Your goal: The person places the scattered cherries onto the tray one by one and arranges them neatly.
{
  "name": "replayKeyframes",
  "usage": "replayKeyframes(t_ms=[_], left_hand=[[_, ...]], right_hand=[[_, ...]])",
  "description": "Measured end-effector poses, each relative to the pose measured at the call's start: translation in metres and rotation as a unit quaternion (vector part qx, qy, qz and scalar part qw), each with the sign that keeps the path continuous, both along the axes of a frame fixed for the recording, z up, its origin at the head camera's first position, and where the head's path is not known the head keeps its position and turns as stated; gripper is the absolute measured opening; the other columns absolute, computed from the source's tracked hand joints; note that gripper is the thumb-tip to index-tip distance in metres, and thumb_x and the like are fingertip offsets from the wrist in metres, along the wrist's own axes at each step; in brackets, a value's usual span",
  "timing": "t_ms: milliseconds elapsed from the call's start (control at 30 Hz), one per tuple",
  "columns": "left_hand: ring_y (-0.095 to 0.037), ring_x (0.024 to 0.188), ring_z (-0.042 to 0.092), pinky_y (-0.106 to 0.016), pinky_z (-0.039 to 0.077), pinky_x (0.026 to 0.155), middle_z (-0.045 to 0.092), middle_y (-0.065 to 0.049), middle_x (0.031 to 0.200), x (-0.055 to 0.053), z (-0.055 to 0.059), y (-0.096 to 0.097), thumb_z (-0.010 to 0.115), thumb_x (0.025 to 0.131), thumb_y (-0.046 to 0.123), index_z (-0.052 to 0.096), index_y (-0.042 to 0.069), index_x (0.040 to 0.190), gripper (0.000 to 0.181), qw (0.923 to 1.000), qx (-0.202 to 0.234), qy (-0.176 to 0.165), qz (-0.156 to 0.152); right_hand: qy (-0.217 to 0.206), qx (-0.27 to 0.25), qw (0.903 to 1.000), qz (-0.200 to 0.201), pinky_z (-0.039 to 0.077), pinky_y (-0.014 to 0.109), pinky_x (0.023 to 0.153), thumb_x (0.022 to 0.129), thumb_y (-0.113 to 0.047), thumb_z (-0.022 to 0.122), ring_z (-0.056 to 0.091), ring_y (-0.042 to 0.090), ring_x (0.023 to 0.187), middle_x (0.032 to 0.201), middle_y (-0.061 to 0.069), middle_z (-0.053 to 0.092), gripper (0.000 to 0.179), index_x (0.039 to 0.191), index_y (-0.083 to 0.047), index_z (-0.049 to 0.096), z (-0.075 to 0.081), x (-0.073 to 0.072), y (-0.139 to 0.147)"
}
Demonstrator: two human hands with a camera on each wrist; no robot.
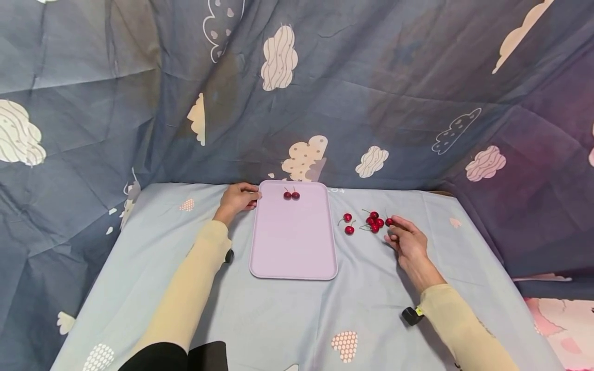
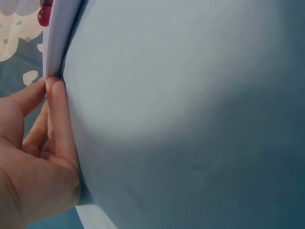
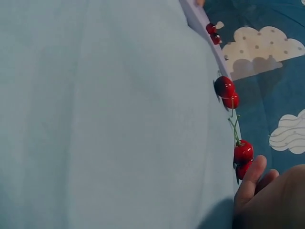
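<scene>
My left hand [image 1: 237, 200] grips the far left edge of a pale purple tray [image 1: 292, 242]. In the left wrist view its thumb and fingers [image 2: 59, 114] meet at the tray's rim [image 2: 56, 43]. Two dark red cherries [image 1: 291, 196] sit side by side near the tray's far end. Right of the tray, my right hand [image 1: 410, 245] reaches in with its fingertips beside a single cherry [image 1: 389, 221]; a gap shows between thumb and index finger. Just left of that one lies a cluster of several stemmed cherries [image 1: 374, 221]. The right wrist view hides most of this hand.
Two more cherries, an upper one [image 1: 347, 217] and a lower one [image 1: 349, 230], lie between tray and cluster. A light blue cloth [image 1: 278, 319] covers the table. Behind it hangs a dark blue curtain [image 1: 334, 113] with cloud prints. Each wrist wears a small black camera [image 1: 411, 316].
</scene>
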State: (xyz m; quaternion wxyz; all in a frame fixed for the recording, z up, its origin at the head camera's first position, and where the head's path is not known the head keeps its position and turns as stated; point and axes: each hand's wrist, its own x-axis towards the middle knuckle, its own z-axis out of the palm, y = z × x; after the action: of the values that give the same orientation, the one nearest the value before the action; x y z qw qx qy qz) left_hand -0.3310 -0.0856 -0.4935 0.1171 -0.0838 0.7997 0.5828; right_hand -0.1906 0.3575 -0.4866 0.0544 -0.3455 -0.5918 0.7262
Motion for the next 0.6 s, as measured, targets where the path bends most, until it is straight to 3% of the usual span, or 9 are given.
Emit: replayKeyframes(t_ms=[300,600], left_hand=[[-0.006,0.065,0.067,-0.018,0.061,0.06,0.071,0.001,0.085,0.001,-0.001,-0.002,0.079,0.096,0.018,0.075,0.007,0.121,0.028,1.0,0.009,0.004,-0.002],[-0.006,0.064,0.066,-0.017,0.06,0.058,0.068,0.003,0.08,0.001,-0.002,-0.002,0.079,0.096,0.018,0.075,0.007,0.12,0.027,0.9998,0.016,0.008,-0.003]], right_hand=[[-0.042,0.09,0.9949,0.018,0.064,0.024,0.06,0.102,-0.009,0.07,0.061,0.006,0.065,0.104,-0.009,0.065,0.037,0.137,-0.018,0.065,-0.002,-0.011,-0.007],[-0.035,0.147,0.9882,0.02,0.064,0.028,0.056,0.102,-0.009,0.069,0.072,0.007,0.068,0.096,-0.006,0.066,0.028,0.129,-0.014,0.064,-0.005,-0.013,-0.012]])
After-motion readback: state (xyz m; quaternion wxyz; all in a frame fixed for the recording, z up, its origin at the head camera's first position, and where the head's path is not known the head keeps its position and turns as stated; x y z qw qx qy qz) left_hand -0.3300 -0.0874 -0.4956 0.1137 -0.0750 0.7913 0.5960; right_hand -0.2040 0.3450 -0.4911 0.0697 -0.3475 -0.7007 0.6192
